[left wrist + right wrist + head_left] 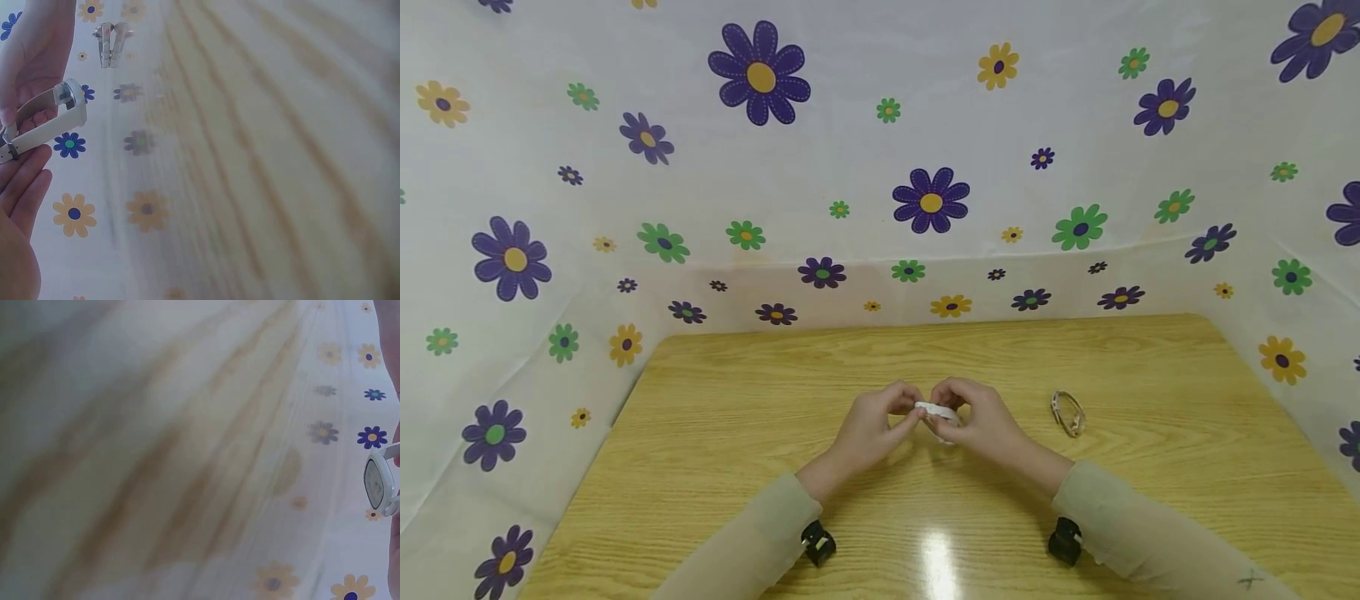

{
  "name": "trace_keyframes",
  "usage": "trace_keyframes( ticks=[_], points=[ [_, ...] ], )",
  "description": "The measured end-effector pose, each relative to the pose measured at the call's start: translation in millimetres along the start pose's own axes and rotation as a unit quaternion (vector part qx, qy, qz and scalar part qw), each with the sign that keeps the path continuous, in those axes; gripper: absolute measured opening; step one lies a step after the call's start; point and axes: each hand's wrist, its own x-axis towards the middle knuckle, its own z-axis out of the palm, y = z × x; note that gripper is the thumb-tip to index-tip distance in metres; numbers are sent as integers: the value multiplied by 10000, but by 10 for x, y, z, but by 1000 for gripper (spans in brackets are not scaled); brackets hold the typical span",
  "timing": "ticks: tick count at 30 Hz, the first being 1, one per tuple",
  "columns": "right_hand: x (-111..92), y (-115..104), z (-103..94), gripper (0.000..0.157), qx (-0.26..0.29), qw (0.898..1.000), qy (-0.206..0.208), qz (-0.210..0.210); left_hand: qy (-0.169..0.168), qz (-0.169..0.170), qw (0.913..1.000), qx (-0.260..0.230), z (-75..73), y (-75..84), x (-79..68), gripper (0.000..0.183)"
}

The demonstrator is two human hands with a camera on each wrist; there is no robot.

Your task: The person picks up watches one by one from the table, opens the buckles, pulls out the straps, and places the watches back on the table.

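A white wristwatch (pixel 936 410) is held between both hands above the middle of the table. My left hand (pixel 868 429) pinches its left end, thumb below and fingers curled over. At the other end, my right hand (pixel 983 421) grips it the same way. In the left wrist view the watch's strap (pixel 53 130) forms a loop, with a dark buckle at the fingers. The round dial (pixel 374 484) shows in the right wrist view, at the edge. Fingers partly hide the strap.
A gold and silver-toned bracelet-like watch (pixel 1067 414) lies on the wooden table (pixel 737 392), right of the hands. White flower-patterned cloth (pixel 842 150) rises behind the table and along both sides. Black wrist cameras (pixel 817 543) sit beneath the sleeves.
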Motion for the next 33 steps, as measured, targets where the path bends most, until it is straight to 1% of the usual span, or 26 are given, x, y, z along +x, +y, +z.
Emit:
trace_keyframes(
  ticks=[7,11,14,17,20,27,33],
  points=[
    [4,-35,-30,16,-3,10000,82,40,78,-11,9999,-85,1,2,-2,8],
    [15,-21,-23,15,9,9999,104,61,87,-207,9995,-242,-3,29,5,8],
    [14,-3,-15,13,46,9999,84,51,70,-352,9987,-364,-10,50,9,11],
    [9,9,-9,11,93,9999,31,38,50,-321,9989,-350,-17,58,10,14],
    [6,7,-4,9,93,10000,12,10,48,-265,9994,-232,-24,64,12,14],
    [4,-15,3,12,2,10000,49,-8,98,-143,9998,-9,-12,53,14,7],
    [-2,-5,5,13,94,9999,28,31,95,-26,9999,122,0,43,8,5]
  ],
)
